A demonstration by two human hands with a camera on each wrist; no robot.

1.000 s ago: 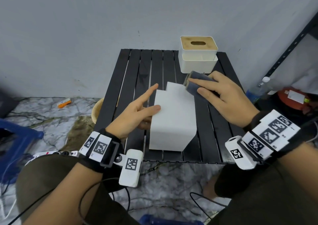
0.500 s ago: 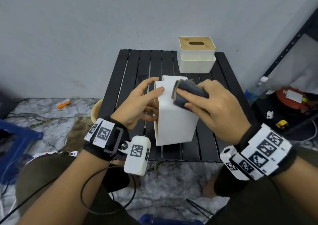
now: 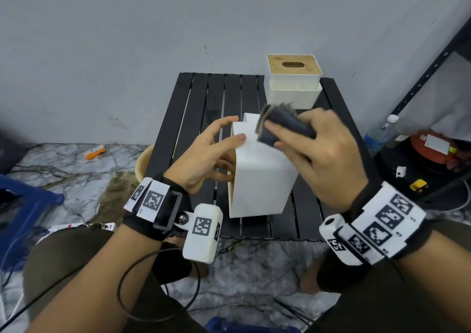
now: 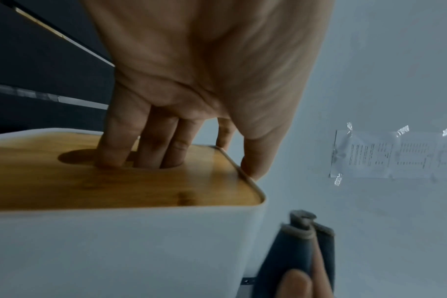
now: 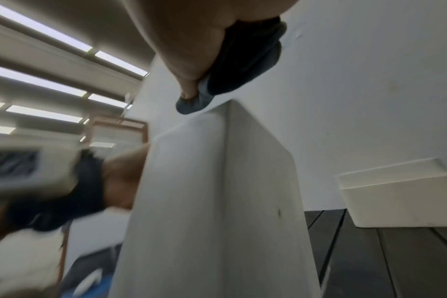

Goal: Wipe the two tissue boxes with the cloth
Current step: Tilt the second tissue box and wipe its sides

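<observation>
Hands work together on a white rectangular tissue box with a bamboo lid [image 3: 260, 177], which is turned on its side above a black slatted table [image 3: 204, 108], the lid facing nine o'clock. The left hand [image 3: 204, 159] grasps the box from that side: in the left wrist view three fingers [image 4: 151, 139] are hooked into the oval slot of the lid and the thumb presses the box's edge. The right hand [image 3: 323, 159] is clenched around a folded dark blue-grey cloth [image 3: 283, 126], pinning it against the box's upper face near the twelve o'clock end; the right wrist view shows the cloth bunched under the thumb right at the box's top corner.

At the table's one o'clock corner stands a second white tissue box with a wooden lid [image 3: 293, 82], upright and well apart from the held one. A plain grey wall [image 3: 127, 39] rises behind. The floor is grey marbled tile [image 3: 63, 164]. At three o'clock stand a black metal shelf post [image 3: 430, 67], a clear plastic bottle [image 3: 377, 136] and a red round object [image 3: 433, 146].
</observation>
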